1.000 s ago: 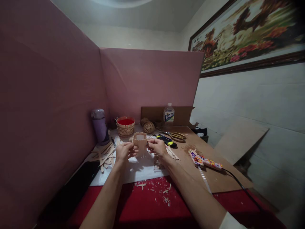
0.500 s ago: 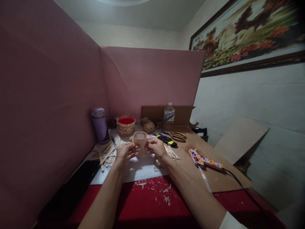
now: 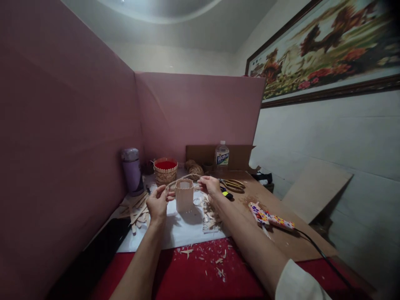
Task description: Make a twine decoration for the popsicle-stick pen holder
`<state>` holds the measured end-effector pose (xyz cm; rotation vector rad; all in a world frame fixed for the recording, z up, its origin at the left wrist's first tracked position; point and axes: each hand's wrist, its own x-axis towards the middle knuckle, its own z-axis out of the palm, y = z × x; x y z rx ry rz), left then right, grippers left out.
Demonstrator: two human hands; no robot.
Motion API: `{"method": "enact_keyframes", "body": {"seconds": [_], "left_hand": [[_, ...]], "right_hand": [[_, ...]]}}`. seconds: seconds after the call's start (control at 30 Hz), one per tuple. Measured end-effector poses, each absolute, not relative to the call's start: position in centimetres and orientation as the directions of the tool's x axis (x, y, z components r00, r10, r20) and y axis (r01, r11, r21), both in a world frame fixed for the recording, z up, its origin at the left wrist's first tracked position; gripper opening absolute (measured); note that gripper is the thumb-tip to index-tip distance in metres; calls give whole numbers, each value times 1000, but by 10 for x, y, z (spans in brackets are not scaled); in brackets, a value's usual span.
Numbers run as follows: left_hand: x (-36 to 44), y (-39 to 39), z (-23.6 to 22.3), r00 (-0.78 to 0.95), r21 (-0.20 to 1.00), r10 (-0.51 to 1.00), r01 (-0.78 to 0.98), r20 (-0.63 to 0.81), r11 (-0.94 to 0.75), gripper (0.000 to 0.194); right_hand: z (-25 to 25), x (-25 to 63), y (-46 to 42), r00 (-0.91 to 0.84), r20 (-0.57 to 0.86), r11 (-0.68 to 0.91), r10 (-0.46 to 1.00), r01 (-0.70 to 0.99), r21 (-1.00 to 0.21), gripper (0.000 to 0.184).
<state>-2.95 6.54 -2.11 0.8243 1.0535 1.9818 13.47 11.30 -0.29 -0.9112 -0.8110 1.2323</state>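
A length of twine (image 3: 182, 177) arches between my two hands, over the back of the rim of a small pot of pale wooden sticks (image 3: 184, 201). My left hand (image 3: 158, 203) pinches one end of it, to the left of the pot. At the other end my right hand (image 3: 210, 187) also has its fingertips closed on the twine, above and right of the pot. The pot stands upright on white paper (image 3: 181, 233), and neither hand appears to hold it. Behind it are a ball of twine (image 3: 196, 169) and a larger decorated pot with a red inside (image 3: 166, 171).
Wooden sticks (image 3: 137, 212) lie at left beside a purple bottle (image 3: 132, 173). Wood scraps (image 3: 211, 214) sit right of the pot. Scissors (image 3: 233, 185), a partly hidden cutter (image 3: 227, 193), a clear bottle (image 3: 222, 154) and a corded flowered glue gun (image 3: 270, 218) are further right.
The small pot, earlier between my hands, now stands on the paper with both hands off it. My hands have risen and spread apart, with the twine stretched between them.
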Motion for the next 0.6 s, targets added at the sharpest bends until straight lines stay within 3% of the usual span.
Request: {"method": "enact_keyframes", "body": {"seconds": [0.13,0.3,0.4,0.6], "left_hand": [[-26,63,-18,-476,790,835,-382,277,-480,26],[-29,66,-21,-473,874,809,-147,349,-463,36],[-33,69,-26,-529,925,799,-65,286,-374,37],[-35,73,-31,-591,950,793,-142,145,-280,33]], "right_hand": [[27,138,130,165,33,112,986,-497,-860,11],[59,151,152,250,59,190,966,-542,-818,12],[67,161,158,283,77,225,956,-535,-814,13],[71,170,158,283,131,258,950,-476,-841,12]]}}
